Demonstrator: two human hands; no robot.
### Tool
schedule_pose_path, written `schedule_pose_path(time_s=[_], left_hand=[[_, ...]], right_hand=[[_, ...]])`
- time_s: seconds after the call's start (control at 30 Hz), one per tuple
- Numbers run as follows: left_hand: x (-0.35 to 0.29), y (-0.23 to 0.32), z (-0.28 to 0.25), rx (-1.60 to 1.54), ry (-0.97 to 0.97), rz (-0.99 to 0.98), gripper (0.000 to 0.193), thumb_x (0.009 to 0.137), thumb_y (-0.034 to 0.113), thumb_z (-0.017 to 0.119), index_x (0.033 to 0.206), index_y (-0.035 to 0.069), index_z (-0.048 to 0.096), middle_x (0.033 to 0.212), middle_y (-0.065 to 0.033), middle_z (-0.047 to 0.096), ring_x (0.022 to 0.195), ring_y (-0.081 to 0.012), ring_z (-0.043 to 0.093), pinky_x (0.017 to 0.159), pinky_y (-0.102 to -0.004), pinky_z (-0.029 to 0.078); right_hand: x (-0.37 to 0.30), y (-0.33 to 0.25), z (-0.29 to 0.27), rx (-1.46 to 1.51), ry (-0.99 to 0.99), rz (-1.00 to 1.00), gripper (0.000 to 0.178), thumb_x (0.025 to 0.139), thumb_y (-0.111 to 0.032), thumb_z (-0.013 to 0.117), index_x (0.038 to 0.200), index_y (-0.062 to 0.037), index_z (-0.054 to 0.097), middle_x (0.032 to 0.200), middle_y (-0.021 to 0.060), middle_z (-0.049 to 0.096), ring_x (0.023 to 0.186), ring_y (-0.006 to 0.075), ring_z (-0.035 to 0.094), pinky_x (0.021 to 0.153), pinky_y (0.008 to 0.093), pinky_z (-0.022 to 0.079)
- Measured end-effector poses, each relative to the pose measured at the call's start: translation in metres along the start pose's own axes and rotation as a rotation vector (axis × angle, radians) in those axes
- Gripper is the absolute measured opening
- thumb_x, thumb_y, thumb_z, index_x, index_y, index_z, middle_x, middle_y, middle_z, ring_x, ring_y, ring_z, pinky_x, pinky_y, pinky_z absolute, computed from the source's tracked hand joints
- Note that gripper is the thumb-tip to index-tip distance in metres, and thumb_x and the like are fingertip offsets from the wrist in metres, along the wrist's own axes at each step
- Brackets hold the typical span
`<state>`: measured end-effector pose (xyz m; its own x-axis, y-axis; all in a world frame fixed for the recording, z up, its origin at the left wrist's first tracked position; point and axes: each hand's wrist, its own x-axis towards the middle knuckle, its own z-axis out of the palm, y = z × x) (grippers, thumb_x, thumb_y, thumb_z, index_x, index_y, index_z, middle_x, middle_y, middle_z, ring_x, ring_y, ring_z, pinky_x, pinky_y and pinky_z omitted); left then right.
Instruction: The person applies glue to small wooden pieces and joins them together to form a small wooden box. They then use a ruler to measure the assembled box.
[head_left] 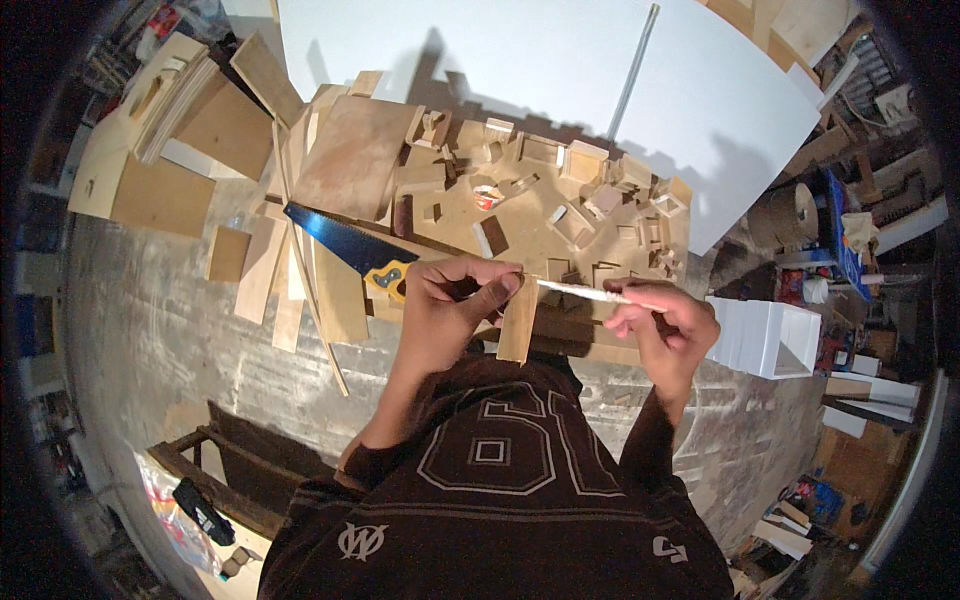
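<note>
wooden piece (517,325) is in our left hand (447,305), before our chest and above the near side of the surface (460,215), where small wooden parts (585,160) stand scattered. a blue-bladed saw (340,238) lies slantwise beyond our left hand. our hands are apart: the left pinches the piece's far end between thumb and fingers, the right (668,322) grips a thin white stick (585,293). the piece's long axis runs from that pinch back toward our body; the stick comes from our right, nearly square to it. whether its tip touches wood, we cannot tell.
</note>
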<state>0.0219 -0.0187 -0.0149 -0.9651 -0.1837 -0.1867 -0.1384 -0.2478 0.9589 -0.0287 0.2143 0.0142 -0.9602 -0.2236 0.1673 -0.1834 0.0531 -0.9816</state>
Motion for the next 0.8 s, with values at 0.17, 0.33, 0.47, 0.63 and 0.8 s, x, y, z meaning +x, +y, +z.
schedule_pose_path(time_s=[0.17,0.33,0.47,0.63,0.8], left_hand=[[0.002,0.0,0.0,-0.084,-0.016,-0.092,0.011,0.089,0.01,0.074,0.096,0.002,0.077,0.081,-0.0028,0.073,0.066,-0.0071,0.064,0.053,-0.0217,0.05],[0.004,-0.004,-0.001,-0.115,-0.013,-0.096,0.01,0.09,0.007,0.072,0.097,0.001,0.076,0.084,-0.0048,0.073,0.067,-0.008,0.065,0.054,-0.0225,0.053],[0.005,-0.006,0.003,-0.121,-0.014,-0.087,0.01,0.089,0.009,0.073,0.097,0.003,0.076,0.083,-0.0026,0.073,0.067,-0.0077,0.064,0.053,-0.0213,0.049],[0.003,-0.004,0.004,-0.113,-0.041,-0.087,0.011,0.088,0.007,0.072,0.098,0.003,0.076,0.084,-0.0027,0.074,0.067,-0.008,0.065,0.054,-0.0214,0.049],[0.004,-0.013,0.001,-0.168,-0.052,-0.117,0.011,0.088,0.006,0.072,0.098,0.004,0.076,0.085,-0.0026,0.074,0.068,-0.0077,0.065,0.055,-0.021,0.049]], right_hand=[[0.005,0.014,-0.01,-0.343,-0.177,-0.509,0.019,0.07,0.007,0.079,0.086,-0.0026,0.075,0.101,0.0131,0.075,0.084,0.0246,0.075,0.075,0.0293,0.06],[-0.003,0.006,-0.012,-0.347,-0.283,-0.556,0.021,0.07,0.005,0.08,0.09,-0.0007,0.076,0.1,0.0116,0.075,0.086,0.0247,0.075,0.077,0.0324,0.062],[-0.007,0.006,-0.021,-0.231,-0.297,-0.542,0.02,0.07,0.005,0.079,0.089,0.0017,0.075,0.101,0.014,0.075,0.088,0.0272,0.074,0.077,0.0345,0.063],[0.001,0.016,-0.021,-0.274,-0.21,-0.54,0.023,0.071,0.007,0.078,0.091,-0.0007,0.076,0.102,0.0126,0.075,0.09,0.0259,0.074,0.079,0.033,0.062],[-0.006,0.005,-0.024,-0.274,-0.376,-0.518,0.024,0.071,0.007,0.077,0.093,-0.0028,0.076,0.103,0.013,0.075,0.091,0.0268,0.074,0.079,0.0333,0.062]])
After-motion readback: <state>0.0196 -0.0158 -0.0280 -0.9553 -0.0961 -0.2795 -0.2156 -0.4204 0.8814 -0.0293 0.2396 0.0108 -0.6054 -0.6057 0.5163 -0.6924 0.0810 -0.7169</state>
